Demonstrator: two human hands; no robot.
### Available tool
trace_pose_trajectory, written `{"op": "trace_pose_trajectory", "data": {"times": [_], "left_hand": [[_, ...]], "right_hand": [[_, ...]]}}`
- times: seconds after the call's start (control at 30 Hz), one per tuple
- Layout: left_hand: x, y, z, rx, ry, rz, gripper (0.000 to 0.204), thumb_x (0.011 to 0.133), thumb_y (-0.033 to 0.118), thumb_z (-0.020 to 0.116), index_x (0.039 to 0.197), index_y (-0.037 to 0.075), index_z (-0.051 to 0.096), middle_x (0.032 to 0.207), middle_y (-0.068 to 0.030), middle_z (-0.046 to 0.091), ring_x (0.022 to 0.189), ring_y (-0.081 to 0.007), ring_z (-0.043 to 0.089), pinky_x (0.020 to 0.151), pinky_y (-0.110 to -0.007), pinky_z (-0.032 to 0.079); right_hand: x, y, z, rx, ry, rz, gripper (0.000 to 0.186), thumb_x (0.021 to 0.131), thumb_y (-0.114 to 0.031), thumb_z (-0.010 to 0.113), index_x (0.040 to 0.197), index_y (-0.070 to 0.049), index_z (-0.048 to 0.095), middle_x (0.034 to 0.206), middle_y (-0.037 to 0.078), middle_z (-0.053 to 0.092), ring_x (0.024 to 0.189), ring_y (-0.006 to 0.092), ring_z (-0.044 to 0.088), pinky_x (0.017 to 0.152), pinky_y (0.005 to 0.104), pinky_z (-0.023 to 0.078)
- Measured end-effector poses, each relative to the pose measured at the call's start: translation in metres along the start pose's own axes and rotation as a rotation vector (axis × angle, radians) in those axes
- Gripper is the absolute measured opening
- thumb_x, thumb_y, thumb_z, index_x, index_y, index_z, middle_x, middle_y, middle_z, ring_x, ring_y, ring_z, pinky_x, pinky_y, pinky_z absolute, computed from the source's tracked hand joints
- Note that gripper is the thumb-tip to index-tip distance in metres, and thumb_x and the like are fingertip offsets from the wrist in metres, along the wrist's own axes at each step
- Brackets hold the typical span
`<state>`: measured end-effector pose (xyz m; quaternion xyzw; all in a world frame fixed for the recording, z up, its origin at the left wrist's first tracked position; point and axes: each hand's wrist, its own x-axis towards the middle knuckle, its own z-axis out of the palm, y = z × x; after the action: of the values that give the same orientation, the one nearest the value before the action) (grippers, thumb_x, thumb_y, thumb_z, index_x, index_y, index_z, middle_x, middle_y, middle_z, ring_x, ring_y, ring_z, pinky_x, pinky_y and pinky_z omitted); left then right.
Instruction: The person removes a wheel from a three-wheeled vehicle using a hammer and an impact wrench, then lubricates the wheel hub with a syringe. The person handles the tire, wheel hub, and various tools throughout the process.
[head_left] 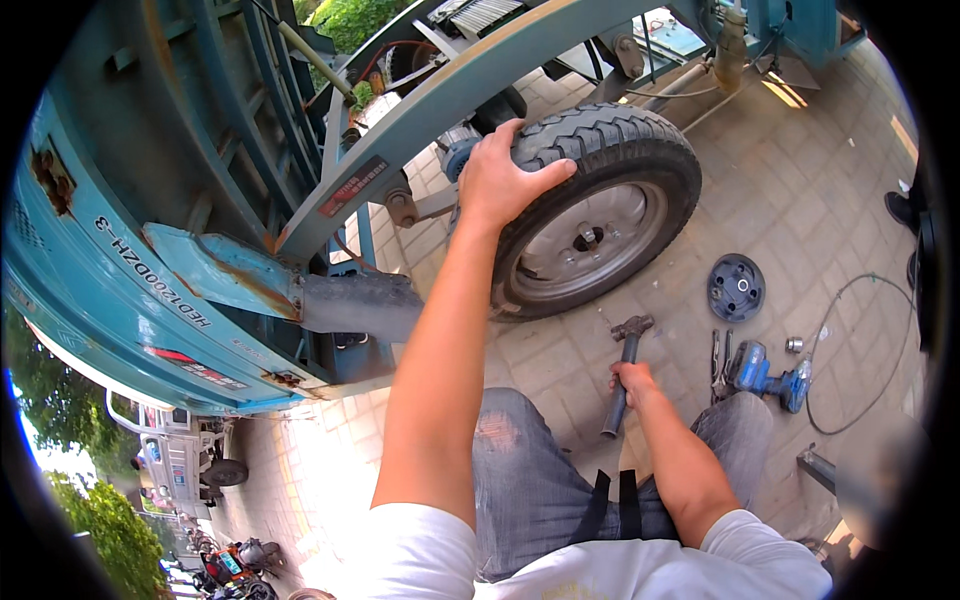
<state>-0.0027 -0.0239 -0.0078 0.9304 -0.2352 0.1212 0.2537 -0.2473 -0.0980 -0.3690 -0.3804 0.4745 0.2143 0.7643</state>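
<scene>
Landmark: the black rubber tyre on its grey steel wheel (pixel 600 215), standing upright under the vehicle; every place below is told from it.
Knees: my grey jeans (pixel 530 470) are nearest to me, below the wheel, over the paved floor (pixel 800 200).
Right hand: my right hand (pixel 632 382) has its grip clenched round the handle of the dark steel hammer (pixel 622 365), whose head points up toward the wheel's lower edge without touching it.
Left hand: my left hand (pixel 500 180) lies flat, grip released and fingers spread, on the tread at the wheel's upper left; it presses, it does not clasp.
Right of the wheel: a round dark grey hub cover (pixel 736 287) lies on the paving, and below it a blue cordless impact wrench (pixel 765 372), a pair of pliers (pixel 718 362) just beside that, and a small metal socket (pixel 794 344); a thin cable (pixel 860 350) loops farther right.
Left of the wheel: the rusty blue-green truck body (pixel 130 250) and its grey frame beam (pixel 450 95).
Progress: as I judge it, the cover is off and the tools are out; the wheel sits at the hub, but whether its nuts are in I cannot tell.
Left to do: seating or freeing the wheel seems unfinished, and the cover is not yet back.
</scene>
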Motion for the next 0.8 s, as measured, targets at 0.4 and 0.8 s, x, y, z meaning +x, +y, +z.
{"op": "trace_pose_trajectory", "data": {"times": [0.4, 0.8], "left_hand": [[-0.002, -0.007, -0.001, 0.023, 0.002, 0.024, 0.095, 0.061, 0.061, 0.08, 0.132, 0.003, 0.057, 0.124, -0.0206, 0.064, 0.116, -0.0332, 0.061, 0.099, -0.042, 0.047], [-0.118, 0.016, 0.009, -0.489, -0.002, 0.629, 0.05, 0.077, 0.023, 0.076, 0.12, 0.001, 0.061, 0.134, -0.022, 0.049, 0.127, -0.0434, 0.041, 0.107, -0.055, 0.031]], "right_hand": [[0.045, 0.03, 0.059, 0.115, 0.313, -0.171, 0.017, 0.085, -0.008, 0.062, 0.09, 0.007, 0.056, 0.074, 0.014, 0.059, 0.049, 0.0236, 0.058, 0.044, 0.0409, 0.048], [0.051, 0.068, 0.079, -0.662, 0.675, -0.426, 0.035, 0.08, -0.017, 0.071, 0.1, 0.008, 0.058, 0.094, 0.027, 0.065, 0.089, 0.0404, 0.065, 0.076, 0.0444, 0.053]]}}
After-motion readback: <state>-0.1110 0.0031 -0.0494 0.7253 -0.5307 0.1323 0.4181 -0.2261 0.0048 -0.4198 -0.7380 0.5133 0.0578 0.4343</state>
